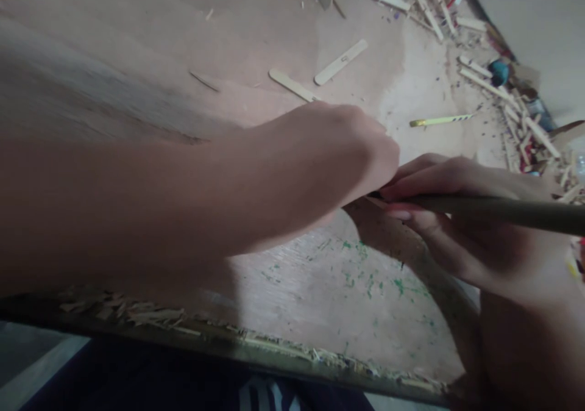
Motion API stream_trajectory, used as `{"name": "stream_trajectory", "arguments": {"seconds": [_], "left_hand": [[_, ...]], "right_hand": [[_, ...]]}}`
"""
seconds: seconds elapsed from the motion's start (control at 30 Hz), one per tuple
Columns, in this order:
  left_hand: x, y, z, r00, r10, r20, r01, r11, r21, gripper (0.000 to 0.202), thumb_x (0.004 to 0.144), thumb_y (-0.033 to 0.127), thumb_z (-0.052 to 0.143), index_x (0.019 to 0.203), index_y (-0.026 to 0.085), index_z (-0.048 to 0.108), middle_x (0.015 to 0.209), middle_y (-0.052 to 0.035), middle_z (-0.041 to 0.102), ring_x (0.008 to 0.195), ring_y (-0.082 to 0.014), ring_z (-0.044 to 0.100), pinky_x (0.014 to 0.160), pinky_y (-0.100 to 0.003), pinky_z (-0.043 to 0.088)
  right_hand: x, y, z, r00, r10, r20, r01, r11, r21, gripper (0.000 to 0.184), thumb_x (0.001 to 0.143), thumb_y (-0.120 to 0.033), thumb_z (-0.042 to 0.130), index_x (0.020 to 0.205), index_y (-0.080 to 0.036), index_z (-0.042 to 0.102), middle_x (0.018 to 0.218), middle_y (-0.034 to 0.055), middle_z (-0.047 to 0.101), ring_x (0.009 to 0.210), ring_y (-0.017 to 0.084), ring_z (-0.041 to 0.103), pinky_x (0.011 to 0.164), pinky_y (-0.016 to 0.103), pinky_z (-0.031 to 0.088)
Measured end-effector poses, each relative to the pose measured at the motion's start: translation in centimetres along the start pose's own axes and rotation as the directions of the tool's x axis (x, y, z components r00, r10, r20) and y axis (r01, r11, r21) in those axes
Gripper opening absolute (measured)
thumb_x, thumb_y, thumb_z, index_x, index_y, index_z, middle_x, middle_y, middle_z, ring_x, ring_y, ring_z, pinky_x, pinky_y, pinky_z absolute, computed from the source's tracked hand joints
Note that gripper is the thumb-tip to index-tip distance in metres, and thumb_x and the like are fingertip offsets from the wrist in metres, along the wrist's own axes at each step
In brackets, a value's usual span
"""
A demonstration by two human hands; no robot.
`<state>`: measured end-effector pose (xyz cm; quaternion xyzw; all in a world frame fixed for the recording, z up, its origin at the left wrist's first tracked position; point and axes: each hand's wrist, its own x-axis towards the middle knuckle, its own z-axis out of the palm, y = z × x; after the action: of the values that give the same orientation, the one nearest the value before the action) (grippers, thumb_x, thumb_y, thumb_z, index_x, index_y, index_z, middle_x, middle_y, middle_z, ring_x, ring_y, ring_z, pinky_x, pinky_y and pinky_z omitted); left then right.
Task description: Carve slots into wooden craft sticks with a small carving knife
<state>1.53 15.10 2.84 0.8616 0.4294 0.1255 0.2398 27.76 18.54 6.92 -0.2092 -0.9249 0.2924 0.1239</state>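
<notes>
1. Grey-green rod [512, 212]: pinched near one end between the fingers [423, 182] of the right hand [484, 258].
2. Left hand [351, 146]: just beside that end; fingers hidden, hold cannot be told.
3. Worktop [274, 301]: beneath both, bearing green flecks [399, 286], flat wooden sticks [340, 63] and a yellow pencil-like item [439, 121].

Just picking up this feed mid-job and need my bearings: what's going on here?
A person is working with both hands over a worktop. The right hand grips a long dark rod between thumb and fingers, one end close by the left hand, whose fingers are hidden from view. Two pale flat sticks lie just beyond the left hand, and wood shavings line the worktop's near edge.
</notes>
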Motion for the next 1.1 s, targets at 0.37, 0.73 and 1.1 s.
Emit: {"name": "stream_trajectory", "arguments": {"seconds": [0.37, 0.73, 1.1], "left_hand": [[-1.1, -0.7, 0.5, 0.994, 0.088, -0.059, -0.086, 0.996, 0.038, 0.024, 0.111, 0.001, 0.072, 0.102, 0.021, 0.079, 0.096, 0.0034, 0.06, 0.086, -0.0166, 0.059, 0.078, -0.03, 0.046], [-1.7, -1.2, 1.0, 0.97, 0.176, -0.166, -0.169, 0.984, 0.058, 0.035, 0.113, -0.002, 0.063, 0.11, 0.023, 0.088, 0.1, -0.0025, 0.074, 0.084, -0.0209, 0.07, 0.072, -0.032, 0.051], [-2.9, -1.7, 0.7, 0.94, 0.226, -0.256, -0.211, 0.974, 0.084, 0.037, 0.128, 0.017, 0.053, 0.106, 0.025, 0.081, 0.101, -0.0007, 0.077, 0.088, -0.0223, 0.071, 0.084, -0.04, 0.05]], "right_hand": [[-0.7, 0.4, 0.3, 0.985, 0.061, -0.16, -0.04, 0.99, 0.132, 0.017, 0.116, -0.011, 0.089, 0.124, -0.027, 0.09, 0.109, -0.0001, 0.095, 0.09, 0.016, 0.088, 0.08, 0.025, 0.071], [-0.1, -0.4, 0.3, 0.947, 0.226, -0.228, -0.174, 0.958, 0.226, 0.009, 0.116, -0.03, 0.099, 0.107, -0.03, 0.095, 0.096, -0.0024, 0.094, 0.078, 0.016, 0.085, 0.071, 0.027, 0.067], [-0.7, -0.1, -0.5, 0.844, 0.458, -0.279, -0.331, 0.854, 0.402, 0.025, 0.101, -0.024, 0.103, 0.1, -0.027, 0.079, 0.078, -0.0072, 0.076, 0.067, 0.012, 0.067, 0.058, 0.027, 0.048]]}}
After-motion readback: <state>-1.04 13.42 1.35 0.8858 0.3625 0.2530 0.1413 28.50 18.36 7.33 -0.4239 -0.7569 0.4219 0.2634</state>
